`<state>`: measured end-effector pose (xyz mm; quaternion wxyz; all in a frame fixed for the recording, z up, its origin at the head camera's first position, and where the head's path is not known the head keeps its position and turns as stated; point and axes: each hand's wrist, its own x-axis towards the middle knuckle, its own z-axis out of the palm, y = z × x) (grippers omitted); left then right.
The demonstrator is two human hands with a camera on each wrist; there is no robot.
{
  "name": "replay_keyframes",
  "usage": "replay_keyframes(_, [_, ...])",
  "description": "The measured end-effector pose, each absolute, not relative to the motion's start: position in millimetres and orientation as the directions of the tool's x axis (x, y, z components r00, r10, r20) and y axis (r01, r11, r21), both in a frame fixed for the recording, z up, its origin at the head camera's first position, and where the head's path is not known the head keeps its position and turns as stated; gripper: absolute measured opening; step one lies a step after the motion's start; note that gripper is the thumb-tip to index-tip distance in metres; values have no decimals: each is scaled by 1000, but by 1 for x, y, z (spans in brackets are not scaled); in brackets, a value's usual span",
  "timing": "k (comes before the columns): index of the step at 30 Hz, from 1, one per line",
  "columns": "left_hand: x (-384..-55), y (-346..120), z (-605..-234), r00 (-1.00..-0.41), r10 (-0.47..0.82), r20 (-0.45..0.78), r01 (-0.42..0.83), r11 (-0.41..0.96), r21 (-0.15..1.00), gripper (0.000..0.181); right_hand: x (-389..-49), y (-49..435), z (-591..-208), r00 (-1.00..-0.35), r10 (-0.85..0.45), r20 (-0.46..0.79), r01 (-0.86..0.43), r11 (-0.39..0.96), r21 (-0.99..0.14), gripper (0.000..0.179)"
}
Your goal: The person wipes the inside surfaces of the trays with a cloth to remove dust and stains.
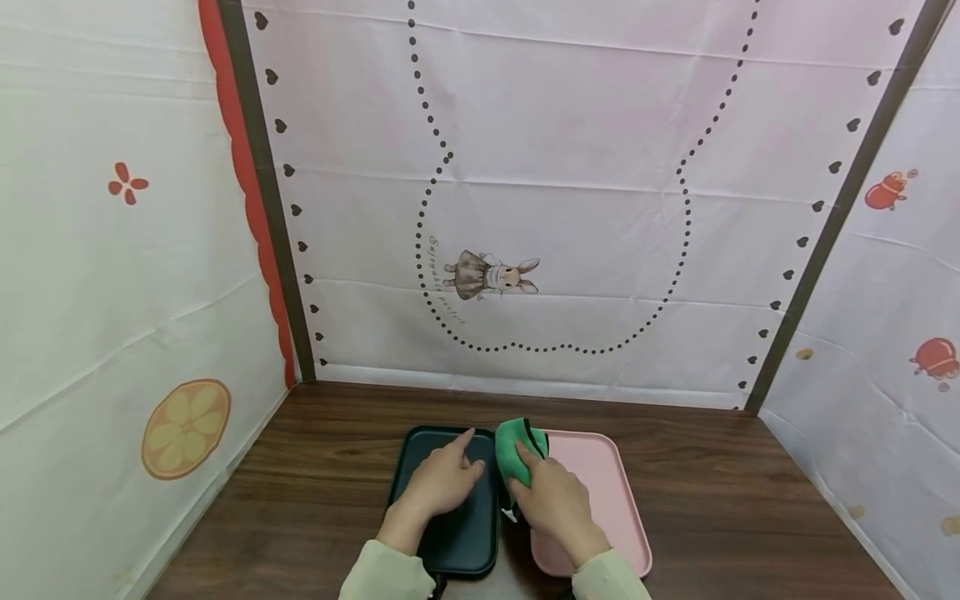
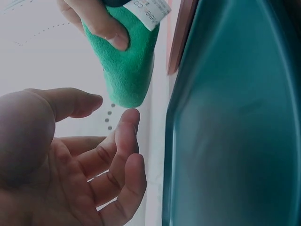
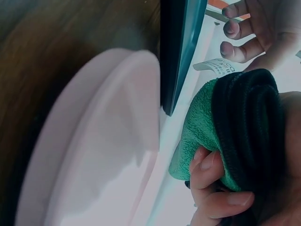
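Note:
My right hand point(image 1: 558, 504) grips a folded green towel point(image 1: 513, 448) with black edging, held over the gap between two trays. A white printed tag point(image 2: 149, 13) sticks out of the towel in the left wrist view. My left hand point(image 1: 441, 483) is over the dark teal tray point(image 1: 471, 537), its fingers loosely spread and holding nothing. In the left wrist view those fingertips come close to the towel's lower end. The pink tray point(image 1: 606, 479) lies partly under my right hand and forearm.
Both trays lie side by side on a dark brown wooden table point(image 1: 720, 500). White printed sheets form a back wall point(image 1: 570, 233) and two side walls around it. A red scalloped strip point(image 1: 247, 175) runs down the left corner.

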<state>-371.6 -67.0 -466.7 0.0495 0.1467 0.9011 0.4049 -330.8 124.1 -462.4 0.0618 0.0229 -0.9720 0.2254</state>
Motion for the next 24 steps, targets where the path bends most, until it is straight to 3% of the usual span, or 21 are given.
replay_keyframes(24, [-366, -30, -472, -931, 365, 10, 240, 591, 771, 68, -324, 156, -463, -993, 68, 99, 16, 890, -456, 58])
